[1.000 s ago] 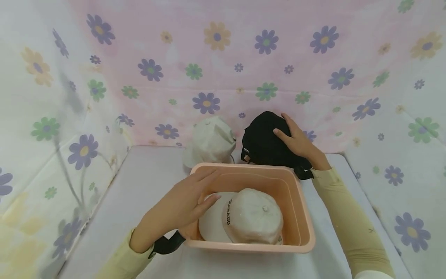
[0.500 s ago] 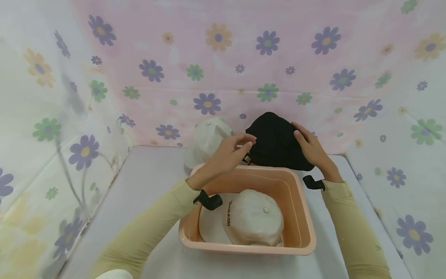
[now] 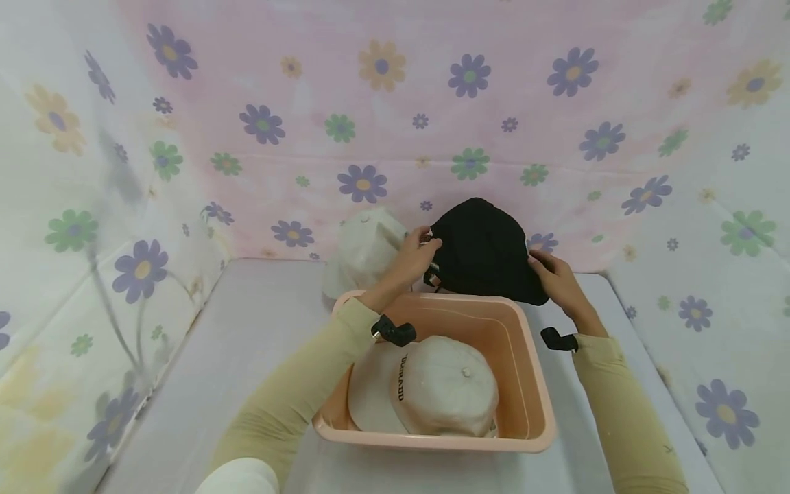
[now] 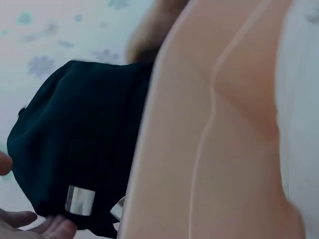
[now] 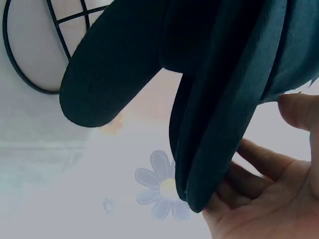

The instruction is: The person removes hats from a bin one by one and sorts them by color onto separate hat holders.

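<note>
A black cap (image 3: 478, 250) stands against the back wall, crown upward, on the far side of a peach tub. My right hand (image 3: 558, 285) holds its right edge; in the right wrist view the fingers (image 5: 249, 184) pass behind the fabric, the thumb in front. My left hand (image 3: 415, 255) reaches across the tub to the cap's left side. In the left wrist view its fingers (image 4: 55, 229) are spread near the lower edge, by a small light label (image 4: 80, 200). Whether they grip the fabric is not visible.
A white cap (image 3: 364, 247) stands at the back left, partly behind my left hand. In the peach tub (image 3: 540, 384) lies a cream cap (image 3: 453, 384) with dark lettering. Black wire (image 5: 30, 82) shows beside the black cap. Flowered cloth walls enclose the table.
My left hand has moved from over the tub to the black cap's left side. My right hand has slid down from the crown to the right edge.
</note>
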A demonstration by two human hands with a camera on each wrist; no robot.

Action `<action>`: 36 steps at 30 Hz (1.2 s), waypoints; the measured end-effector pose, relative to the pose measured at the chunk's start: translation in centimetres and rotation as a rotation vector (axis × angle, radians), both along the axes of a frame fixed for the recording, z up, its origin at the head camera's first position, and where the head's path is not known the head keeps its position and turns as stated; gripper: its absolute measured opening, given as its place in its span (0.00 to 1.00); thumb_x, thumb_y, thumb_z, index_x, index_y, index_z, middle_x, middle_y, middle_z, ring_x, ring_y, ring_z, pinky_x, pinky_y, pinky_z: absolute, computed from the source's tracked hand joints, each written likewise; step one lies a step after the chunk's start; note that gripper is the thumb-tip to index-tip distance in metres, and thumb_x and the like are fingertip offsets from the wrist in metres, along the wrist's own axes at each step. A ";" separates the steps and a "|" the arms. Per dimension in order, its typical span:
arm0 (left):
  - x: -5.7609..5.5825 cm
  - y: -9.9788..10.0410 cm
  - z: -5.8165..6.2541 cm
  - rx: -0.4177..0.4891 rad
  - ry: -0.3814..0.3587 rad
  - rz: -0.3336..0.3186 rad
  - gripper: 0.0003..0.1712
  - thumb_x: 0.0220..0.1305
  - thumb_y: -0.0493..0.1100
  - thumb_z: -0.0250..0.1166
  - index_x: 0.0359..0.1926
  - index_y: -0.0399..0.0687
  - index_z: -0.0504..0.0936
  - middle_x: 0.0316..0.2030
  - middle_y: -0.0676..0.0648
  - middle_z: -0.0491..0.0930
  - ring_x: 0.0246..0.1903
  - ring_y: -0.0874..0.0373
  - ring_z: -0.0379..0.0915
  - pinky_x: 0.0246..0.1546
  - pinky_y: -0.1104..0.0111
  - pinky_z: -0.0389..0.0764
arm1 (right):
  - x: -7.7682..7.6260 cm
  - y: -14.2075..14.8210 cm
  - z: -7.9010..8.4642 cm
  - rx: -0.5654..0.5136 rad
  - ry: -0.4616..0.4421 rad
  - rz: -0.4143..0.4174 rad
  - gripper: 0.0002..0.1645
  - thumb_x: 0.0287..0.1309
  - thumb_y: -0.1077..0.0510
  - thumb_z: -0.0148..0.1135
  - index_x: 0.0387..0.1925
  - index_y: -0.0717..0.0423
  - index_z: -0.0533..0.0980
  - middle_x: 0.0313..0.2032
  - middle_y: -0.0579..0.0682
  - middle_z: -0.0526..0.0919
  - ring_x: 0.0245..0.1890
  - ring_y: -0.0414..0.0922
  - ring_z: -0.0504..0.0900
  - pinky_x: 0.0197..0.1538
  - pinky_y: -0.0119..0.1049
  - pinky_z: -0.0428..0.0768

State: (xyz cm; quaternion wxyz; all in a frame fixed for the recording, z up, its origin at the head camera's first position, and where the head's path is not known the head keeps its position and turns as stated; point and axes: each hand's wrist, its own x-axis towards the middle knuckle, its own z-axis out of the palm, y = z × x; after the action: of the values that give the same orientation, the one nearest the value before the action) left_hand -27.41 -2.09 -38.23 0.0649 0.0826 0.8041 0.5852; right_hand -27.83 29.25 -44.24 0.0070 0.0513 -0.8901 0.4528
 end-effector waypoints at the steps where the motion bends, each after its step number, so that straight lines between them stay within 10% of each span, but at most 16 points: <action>1: -0.3 0.0 0.0 0.049 -0.031 0.022 0.32 0.79 0.47 0.49 0.77 0.37 0.59 0.70 0.36 0.68 0.67 0.45 0.69 0.69 0.54 0.70 | 0.1 0.1 -0.1 0.009 -0.014 -0.015 0.35 0.80 0.48 0.42 0.74 0.71 0.59 0.72 0.73 0.63 0.71 0.69 0.64 0.73 0.63 0.61; 9: -1.9 -0.4 0.5 0.367 -0.286 0.068 0.16 0.79 0.42 0.51 0.50 0.32 0.77 0.33 0.48 0.75 0.31 0.59 0.72 0.43 0.70 0.80 | 0.8 1.1 -0.2 -0.071 -0.194 -0.025 0.43 0.79 0.47 0.43 0.76 0.75 0.46 0.73 0.78 0.54 0.72 0.71 0.59 0.72 0.64 0.61; 19: -3.0 -0.6 1.1 0.467 -0.461 -0.042 0.17 0.81 0.50 0.47 0.39 0.43 0.71 0.28 0.49 0.72 0.27 0.57 0.67 0.37 0.68 0.69 | 1.3 3.0 0.4 -0.225 -0.331 0.060 0.52 0.75 0.38 0.49 0.73 0.82 0.50 0.70 0.80 0.57 0.57 0.52 0.79 0.63 0.50 0.78; 24: -3.6 -0.4 1.0 0.466 -0.474 -0.079 0.21 0.81 0.51 0.47 0.32 0.44 0.73 0.25 0.50 0.74 0.26 0.56 0.69 0.35 0.68 0.71 | 1.0 2.7 0.5 -0.218 -0.330 0.024 0.49 0.76 0.42 0.50 0.75 0.78 0.48 0.73 0.77 0.54 0.70 0.64 0.66 0.72 0.57 0.65; 30: -3.8 -0.1 1.0 0.455 -0.442 -0.055 0.16 0.81 0.50 0.48 0.37 0.46 0.72 0.27 0.50 0.74 0.26 0.58 0.69 0.32 0.70 0.70 | 0.6 2.7 1.4 -0.249 -0.260 -0.040 0.45 0.77 0.44 0.48 0.75 0.76 0.50 0.73 0.75 0.57 0.44 0.28 0.78 0.59 0.28 0.77; 36: -3.6 0.0 0.8 0.530 -0.400 0.014 0.15 0.80 0.46 0.51 0.51 0.38 0.76 0.37 0.44 0.81 0.37 0.55 0.78 0.47 0.67 0.78 | 0.7 2.5 2.0 -0.389 -0.268 -0.057 0.47 0.77 0.43 0.48 0.77 0.73 0.45 0.71 0.74 0.56 0.40 0.25 0.77 0.44 0.19 0.79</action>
State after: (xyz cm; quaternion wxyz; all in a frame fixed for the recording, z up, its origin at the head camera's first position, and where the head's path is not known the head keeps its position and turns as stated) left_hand -31.01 -2.07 -37.43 0.1938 -0.0257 0.5955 0.7792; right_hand -27.16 31.74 -42.23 -0.0886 -0.0365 -0.7801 0.6182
